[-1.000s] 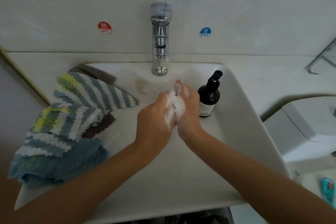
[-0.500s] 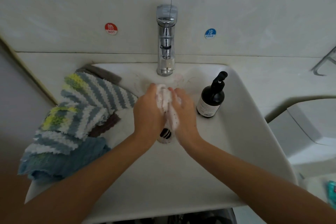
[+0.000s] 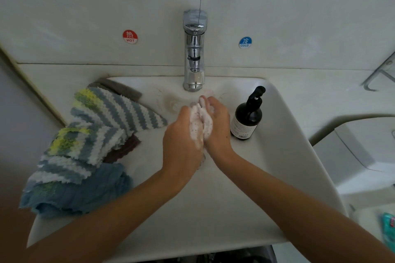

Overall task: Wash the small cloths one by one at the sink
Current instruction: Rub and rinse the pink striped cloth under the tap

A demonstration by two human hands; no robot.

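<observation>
Scrubbed mid-wash: lathered white cloth [image 3: 201, 121] squeezed between left hand [image 3: 181, 139] and right hand [image 3: 218, 126] over sink [image 3: 213, 209]; striped cloths [image 3: 102, 121] piled alongside, seemingly unwashed.

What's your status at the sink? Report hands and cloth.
Left hand and right hand both gripping one soapy white cloth over the sink. Cloth pile waiting on left rim. Nothing in the way.

Both forearms are reaching in from below, converging. The left hand [image 3: 181, 134] and right hand [image 3: 218, 126] are pressing together palm to palm, fingers curling around a foamy wad between them.
</observation>
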